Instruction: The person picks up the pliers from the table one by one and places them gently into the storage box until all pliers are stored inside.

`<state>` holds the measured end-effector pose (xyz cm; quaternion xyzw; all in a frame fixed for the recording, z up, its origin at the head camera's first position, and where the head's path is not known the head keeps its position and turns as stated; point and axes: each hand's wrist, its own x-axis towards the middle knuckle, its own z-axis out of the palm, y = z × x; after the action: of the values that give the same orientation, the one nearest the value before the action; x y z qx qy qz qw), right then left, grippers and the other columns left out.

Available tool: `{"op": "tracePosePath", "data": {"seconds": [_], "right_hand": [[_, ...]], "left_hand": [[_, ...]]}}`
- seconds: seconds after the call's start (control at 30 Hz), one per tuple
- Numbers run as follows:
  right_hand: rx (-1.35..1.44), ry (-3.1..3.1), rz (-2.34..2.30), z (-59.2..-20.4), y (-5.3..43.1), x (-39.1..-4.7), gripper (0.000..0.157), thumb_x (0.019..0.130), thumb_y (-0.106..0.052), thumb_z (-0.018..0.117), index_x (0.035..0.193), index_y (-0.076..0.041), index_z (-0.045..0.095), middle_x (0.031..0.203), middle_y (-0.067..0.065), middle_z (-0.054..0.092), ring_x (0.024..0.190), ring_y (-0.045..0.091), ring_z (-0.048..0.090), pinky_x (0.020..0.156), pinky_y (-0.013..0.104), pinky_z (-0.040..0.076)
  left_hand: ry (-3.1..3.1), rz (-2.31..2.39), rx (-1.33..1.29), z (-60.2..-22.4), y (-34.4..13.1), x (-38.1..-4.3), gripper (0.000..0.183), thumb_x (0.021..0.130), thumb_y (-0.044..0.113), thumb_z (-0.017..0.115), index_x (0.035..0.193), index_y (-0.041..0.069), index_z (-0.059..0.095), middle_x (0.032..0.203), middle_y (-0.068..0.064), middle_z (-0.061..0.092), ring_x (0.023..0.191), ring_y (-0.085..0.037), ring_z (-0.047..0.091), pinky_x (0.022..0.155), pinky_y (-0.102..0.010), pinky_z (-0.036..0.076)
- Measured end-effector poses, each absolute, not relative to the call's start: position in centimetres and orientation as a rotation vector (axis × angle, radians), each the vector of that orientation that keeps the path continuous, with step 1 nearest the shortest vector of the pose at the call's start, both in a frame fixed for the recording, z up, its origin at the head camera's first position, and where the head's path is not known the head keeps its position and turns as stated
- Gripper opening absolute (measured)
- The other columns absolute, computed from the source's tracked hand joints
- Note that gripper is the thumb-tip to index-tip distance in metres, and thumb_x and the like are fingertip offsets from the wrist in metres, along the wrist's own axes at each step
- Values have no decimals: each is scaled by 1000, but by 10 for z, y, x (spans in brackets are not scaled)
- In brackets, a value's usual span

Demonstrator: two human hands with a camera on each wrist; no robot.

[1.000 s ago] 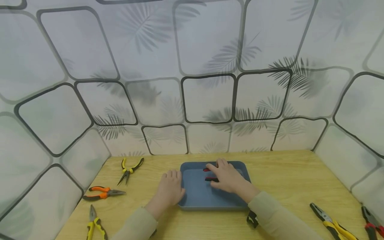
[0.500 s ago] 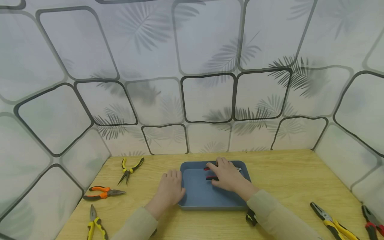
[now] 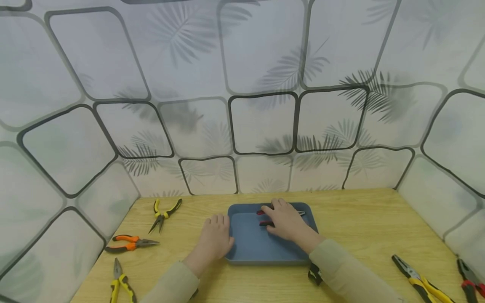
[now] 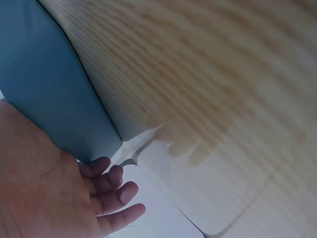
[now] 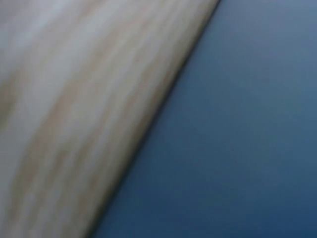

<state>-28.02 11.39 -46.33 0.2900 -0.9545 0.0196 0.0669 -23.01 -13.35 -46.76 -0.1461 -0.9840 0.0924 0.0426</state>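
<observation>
Inside a blue-grey tray [image 3: 250,250] lies a pair of pliers [image 3: 267,223] with red and black handles. My right hand [image 3: 286,221] covers its middle from above and grips it, fingers over the far handle and thumb by the near one. The metal tip shows just right of the fingers. Against the tray's left side rests my left hand [image 3: 216,237], its fingers relaxed and holding nothing. In the left wrist view, the palm [image 4: 47,178] is beside the tray wall [image 4: 54,74]. The right wrist view shows only a blurred tray side [image 5: 228,129] and tabletop.
On the table's left lie yellow-black pliers [image 3: 161,217], orange-black pliers [image 3: 130,243] and another yellow-black pair [image 3: 119,280]. To the right are yellow-black pliers [image 3: 414,277] and red-black pliers [image 3: 470,280]. A patterned wall [image 3: 261,126] encloses the back and sides.
My right hand and the pliers under it have shifted very slightly away from me, and the pliers' tip shows more clearly. The left hand and tray stay in place.
</observation>
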Motion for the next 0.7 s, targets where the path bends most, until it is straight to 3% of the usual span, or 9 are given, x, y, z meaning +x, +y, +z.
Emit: {"op": "tracePosePath", "data": {"seconds": [0.17, 0.7], "right_hand": [[891, -2821, 44, -464, 111, -279, 41, 99, -35, 75, 134, -17, 66, 120, 14, 62, 103, 30, 58, 87, 47, 54], [818, -2853, 65, -464, 114, -273, 49, 98, -41, 69, 139, -15, 61, 130, 18, 59, 117, 37, 58, 98, 56, 53]], "left_hand": [[-3005, 292, -445, -469, -134, -231, 52, 98, 45, 64, 124, 1, 57, 107, -13, 60, 100, -27, 59, 91, -44, 54], [-3027, 298, -439, -468, -133, -231, 54, 98, 47, 64, 125, 0, 57, 108, -13, 61, 102, -27, 59, 91, -43, 55]]}}
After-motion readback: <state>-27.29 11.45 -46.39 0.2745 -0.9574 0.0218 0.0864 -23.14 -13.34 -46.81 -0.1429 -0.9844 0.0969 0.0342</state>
